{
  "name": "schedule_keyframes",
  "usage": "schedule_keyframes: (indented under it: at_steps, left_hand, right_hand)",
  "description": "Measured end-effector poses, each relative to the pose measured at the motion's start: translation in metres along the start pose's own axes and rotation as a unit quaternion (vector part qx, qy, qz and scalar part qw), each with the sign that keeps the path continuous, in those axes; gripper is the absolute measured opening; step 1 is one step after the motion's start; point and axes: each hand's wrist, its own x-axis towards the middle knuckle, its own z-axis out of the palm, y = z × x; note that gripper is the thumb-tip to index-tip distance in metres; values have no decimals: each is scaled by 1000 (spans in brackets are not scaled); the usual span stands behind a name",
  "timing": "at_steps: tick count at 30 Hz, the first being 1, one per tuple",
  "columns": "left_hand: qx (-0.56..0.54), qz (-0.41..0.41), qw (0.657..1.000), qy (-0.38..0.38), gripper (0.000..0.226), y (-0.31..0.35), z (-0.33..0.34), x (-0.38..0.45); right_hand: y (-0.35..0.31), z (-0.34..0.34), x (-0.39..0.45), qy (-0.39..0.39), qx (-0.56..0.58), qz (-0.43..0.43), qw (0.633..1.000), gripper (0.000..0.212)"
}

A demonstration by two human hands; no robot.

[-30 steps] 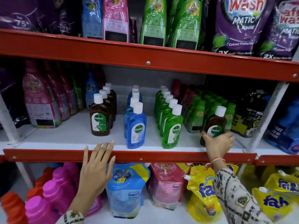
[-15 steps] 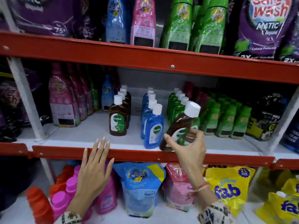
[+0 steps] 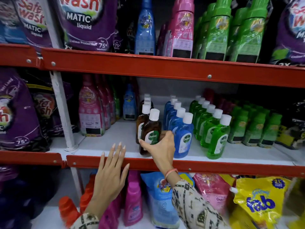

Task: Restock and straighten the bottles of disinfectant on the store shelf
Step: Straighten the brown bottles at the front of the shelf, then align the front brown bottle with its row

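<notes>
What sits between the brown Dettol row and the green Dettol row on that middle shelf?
In the head view, a row of blue Dettol bottles stands between the brown row and the green row.

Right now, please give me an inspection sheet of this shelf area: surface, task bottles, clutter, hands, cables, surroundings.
Surface: white middle shelf with a red front rail.
Job's things: brown Dettol bottle at the front of the brown row; blue row and green row beside it, all upright.
Clutter: nothing seen.
Grippers: right hand grips the brown Dettol bottle; left hand open, flat over the rail.
Cables: nothing seen.
Surroundings: purple detergent pouches above, yellow pouch below, pink bottles to the left.
</notes>
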Motion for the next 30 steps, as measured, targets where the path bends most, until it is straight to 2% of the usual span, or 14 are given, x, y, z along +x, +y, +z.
schedule_keyframes:
  at_steps: [9,13,16,18,20,22,27,30]
  left_hand:
    - [-14,-5,1000,-5,60,-47,-38,5]
    - [-132,-41,990,-17,65,-56,-62,8]
    - [-276,-85,955,-60,74,-55,-84,22]
    - [-331,-115,932,-93,90,-60,-95,32]
    - [-353,-136,918,-120,108,-67,-101,38]
    - [-369,-157,906,-133,117,-75,-102,43]
    - [-447,-218,857,-137,103,-97,-101,54]
    - [-473,-221,840,-148,124,-100,-107,57]
  right_hand:
    - [-45,46,-16,-12,-16,-14,1000,89]
    - [-56,56,-27,-52,31,-31,998,84]
    - [-65,58,-26,-112,54,13,992,68]
    - [-72,62,-28,-150,49,24,987,55]
    - [-81,67,-34,-150,41,24,987,60]
    - [-87,72,-40,-141,41,13,989,63]
    - [-93,79,-45,-141,56,-5,988,81]
    - [-91,83,-42,-133,67,-9,989,75]
